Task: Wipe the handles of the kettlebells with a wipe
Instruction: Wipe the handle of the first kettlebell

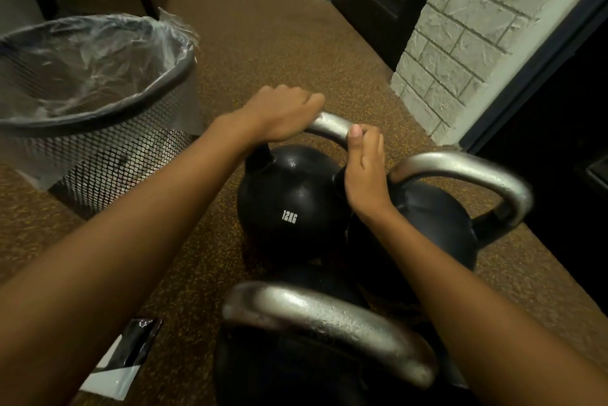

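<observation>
Three black kettlebells with silver handles stand close together on the brown floor. The far one, marked 12KG [289, 205], has its silver handle [332, 126] gripped at the top left by my left hand [279, 116]. My right hand [363, 168] holds the right side of the same handle, thumb up on the metal. No wipe shows in either hand; my fingers hide whatever is under them. A second kettlebell [437, 224] stands to the right, its handle [467, 172] free. The nearest kettlebell's handle [329, 316] is at the bottom, untouched.
A black mesh waste bin [98, 142] with a clear plastic liner stands at the left. A torn black-and-white wipe packet [121, 359] lies on the floor at the bottom left. A white brick wall corner [467, 43] and dark doorways are at the right and back.
</observation>
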`<state>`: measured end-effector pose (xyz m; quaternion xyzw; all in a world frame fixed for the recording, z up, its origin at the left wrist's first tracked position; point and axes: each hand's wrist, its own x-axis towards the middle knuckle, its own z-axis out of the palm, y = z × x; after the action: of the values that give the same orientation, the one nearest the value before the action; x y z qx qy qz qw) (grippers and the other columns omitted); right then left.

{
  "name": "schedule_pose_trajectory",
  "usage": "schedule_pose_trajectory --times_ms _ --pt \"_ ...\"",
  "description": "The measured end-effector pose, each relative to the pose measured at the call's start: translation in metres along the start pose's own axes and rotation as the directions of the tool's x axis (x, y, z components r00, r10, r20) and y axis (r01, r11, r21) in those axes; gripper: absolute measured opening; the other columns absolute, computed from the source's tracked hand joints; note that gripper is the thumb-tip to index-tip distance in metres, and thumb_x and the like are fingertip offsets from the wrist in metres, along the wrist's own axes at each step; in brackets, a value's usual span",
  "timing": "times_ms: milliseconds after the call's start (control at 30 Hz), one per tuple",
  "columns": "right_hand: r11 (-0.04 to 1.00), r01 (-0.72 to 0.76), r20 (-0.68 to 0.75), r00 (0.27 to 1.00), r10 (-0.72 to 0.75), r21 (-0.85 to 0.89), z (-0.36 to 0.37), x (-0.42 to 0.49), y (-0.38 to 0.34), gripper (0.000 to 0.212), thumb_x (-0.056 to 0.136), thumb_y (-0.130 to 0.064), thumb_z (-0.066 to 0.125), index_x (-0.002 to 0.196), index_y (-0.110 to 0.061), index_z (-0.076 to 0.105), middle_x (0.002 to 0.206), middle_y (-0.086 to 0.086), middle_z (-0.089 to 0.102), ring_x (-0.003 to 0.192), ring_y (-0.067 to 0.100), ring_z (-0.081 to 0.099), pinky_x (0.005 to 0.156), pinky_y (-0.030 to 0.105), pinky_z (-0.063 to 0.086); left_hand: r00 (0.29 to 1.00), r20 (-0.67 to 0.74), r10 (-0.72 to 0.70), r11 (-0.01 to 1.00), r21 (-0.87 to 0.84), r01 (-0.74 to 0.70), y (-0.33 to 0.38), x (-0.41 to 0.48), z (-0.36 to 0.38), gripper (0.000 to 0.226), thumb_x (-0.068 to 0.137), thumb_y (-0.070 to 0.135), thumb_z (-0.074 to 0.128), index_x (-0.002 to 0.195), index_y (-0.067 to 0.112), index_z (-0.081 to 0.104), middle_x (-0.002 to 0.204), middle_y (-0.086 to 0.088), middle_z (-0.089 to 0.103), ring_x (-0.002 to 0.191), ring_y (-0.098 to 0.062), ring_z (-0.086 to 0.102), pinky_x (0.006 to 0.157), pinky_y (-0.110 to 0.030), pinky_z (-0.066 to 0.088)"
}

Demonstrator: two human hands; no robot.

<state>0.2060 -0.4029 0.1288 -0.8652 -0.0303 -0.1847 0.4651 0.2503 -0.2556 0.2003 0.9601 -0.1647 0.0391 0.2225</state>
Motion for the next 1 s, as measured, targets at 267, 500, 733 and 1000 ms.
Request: schedule_pose_trajectory --times_ms 267,500,733,1000 --pt "1.000 -0.025 0.000 1.000 0.025 0.003 0.000 0.000 -0.002 0.033 0.100 -0.033 0.028 0.112 -0.008 0.047 0.113 0.011 0.047 0.110 0.025 0.045 0.098 0.043 0.035 0.905 -0.419 0.075 0.959 -0.217 -0.180 -0.045 -0.033 0.037 0.041 0.092 0.030 0.022 0.116 0.017 0.054 0.108 -0.001 0.056 0.097 -0.011 0.046 0.092 -0.029 0.030" --pt "0.999 -0.019 0.000 1.000 0.019 0.026 0.001 -0.001 -0.001 0.034 0.101 -0.034 0.026 0.114 -0.010 0.046 0.109 0.001 0.042 0.110 0.024 0.045 0.099 0.044 0.035 0.920 -0.392 -0.015 0.997 -0.071 -0.014 -0.012 -0.017 0.027 0.035 0.094 0.025 0.024 0.084 0.010 0.053 0.078 -0.006 0.050 0.072 -0.021 0.043 0.080 -0.037 0.037" --pt "0.999 -0.029 0.016 0.999 0.029 0.023 -0.001 -0.001 -0.002 0.033 0.101 -0.034 0.027 0.113 -0.009 0.045 0.108 0.001 0.042 0.111 0.024 0.043 0.099 0.042 0.034 0.859 -0.467 0.209 0.977 0.065 -0.203 -0.031 -0.029 0.042 0.044 0.093 0.034 0.023 0.116 0.013 0.054 0.108 -0.005 0.058 0.102 -0.017 0.049 0.101 -0.025 0.020" --pt "1.000 -0.013 -0.002 1.000 0.014 0.024 0.001 -0.001 0.000 0.033 0.101 -0.035 0.026 0.111 -0.010 0.046 0.107 0.002 0.043 0.107 0.022 0.045 0.097 0.041 0.036 0.888 -0.459 0.011 1.000 0.004 -0.010 -0.016 -0.021 0.035 0.042 0.096 0.031 0.020 0.087 0.014 0.057 0.081 -0.002 0.055 0.076 -0.018 0.048 0.095 -0.036 0.034"
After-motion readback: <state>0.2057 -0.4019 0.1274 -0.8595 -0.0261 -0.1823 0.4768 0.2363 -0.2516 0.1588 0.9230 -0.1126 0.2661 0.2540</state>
